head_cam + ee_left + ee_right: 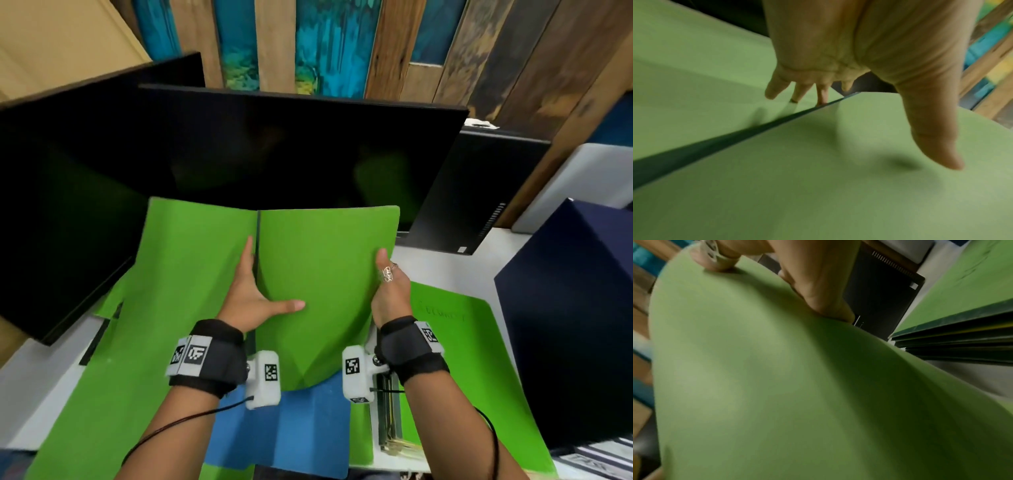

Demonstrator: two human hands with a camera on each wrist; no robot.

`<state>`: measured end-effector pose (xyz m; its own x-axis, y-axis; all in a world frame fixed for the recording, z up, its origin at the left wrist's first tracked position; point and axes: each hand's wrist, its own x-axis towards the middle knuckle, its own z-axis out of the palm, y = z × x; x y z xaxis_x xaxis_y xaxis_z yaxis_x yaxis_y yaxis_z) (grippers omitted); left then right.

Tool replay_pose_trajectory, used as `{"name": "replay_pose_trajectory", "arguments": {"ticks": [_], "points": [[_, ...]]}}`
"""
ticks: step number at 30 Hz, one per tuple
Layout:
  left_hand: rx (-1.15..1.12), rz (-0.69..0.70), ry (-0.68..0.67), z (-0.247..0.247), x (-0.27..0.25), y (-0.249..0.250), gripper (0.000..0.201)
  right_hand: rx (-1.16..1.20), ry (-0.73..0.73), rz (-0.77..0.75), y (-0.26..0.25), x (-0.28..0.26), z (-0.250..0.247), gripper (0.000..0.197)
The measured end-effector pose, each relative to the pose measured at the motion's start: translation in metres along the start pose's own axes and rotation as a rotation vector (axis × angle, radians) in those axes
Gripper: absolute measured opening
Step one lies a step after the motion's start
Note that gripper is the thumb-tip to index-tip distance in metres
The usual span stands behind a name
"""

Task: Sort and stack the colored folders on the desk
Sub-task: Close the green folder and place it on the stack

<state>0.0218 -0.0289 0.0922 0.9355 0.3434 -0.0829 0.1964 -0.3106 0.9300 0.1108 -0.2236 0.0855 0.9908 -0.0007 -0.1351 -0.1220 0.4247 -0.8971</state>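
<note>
Head view: I have a green folder lifted over the desk, in front of the dark monitors. My left hand lies along its left edge, fingers straight, thumb spread flat on the cover. My right hand pinches the right edge, thumb on top. The sheet bows and sags toward me, so it reads as thin, flexible card, matte. Below it lie a second green folder, a blue folder, and to the right a green stack with faint writing. My judgement: keep both edges level and land this one squarely on the green stack.

Left wrist: fingers extended, resting on the lower green sheet beside the held folder's edge; thumb flat on the cover. Blurred.

Right wrist: thumb and curled fingers clamp the curved cover. The stack's edges show several thin layers, one yellowish.
</note>
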Motion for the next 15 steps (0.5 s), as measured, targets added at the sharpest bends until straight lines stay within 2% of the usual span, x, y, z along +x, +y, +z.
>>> {"name": "replay_pose_trajectory", "arguments": {"ticks": [1, 3, 5, 7, 11, 15], "points": [[0.006, 0.038, 0.033, 0.003, 0.001, 0.007, 0.14, 0.025, -0.036, -0.017, -0.002, -0.002, -0.001, 0.073], [0.066, 0.081, 0.168, 0.003, 0.002, 0.021, 0.142, 0.112, -0.087, -0.066, -0.01, -0.002, -0.005, 0.085], [0.12, 0.11, 0.301, -0.003, 0.0, 0.037, 0.146, 0.182, -0.087, -0.104, -0.023, 0.003, -0.011, 0.086], [0.136, 0.159, 0.35, -0.013, -0.003, 0.054, 0.148, 0.208, -0.082, -0.158, -0.036, 0.009, -0.017, 0.085], [0.117, 0.281, 0.306, -0.024, -0.01, 0.081, 0.151, 0.224, -0.053, -0.178, -0.051, 0.015, -0.026, 0.093], [-0.093, 0.38, 0.074, -0.012, -0.024, 0.096, 0.142, 0.248, -0.096, -0.168, -0.06, 0.018, -0.026, 0.092]]}}
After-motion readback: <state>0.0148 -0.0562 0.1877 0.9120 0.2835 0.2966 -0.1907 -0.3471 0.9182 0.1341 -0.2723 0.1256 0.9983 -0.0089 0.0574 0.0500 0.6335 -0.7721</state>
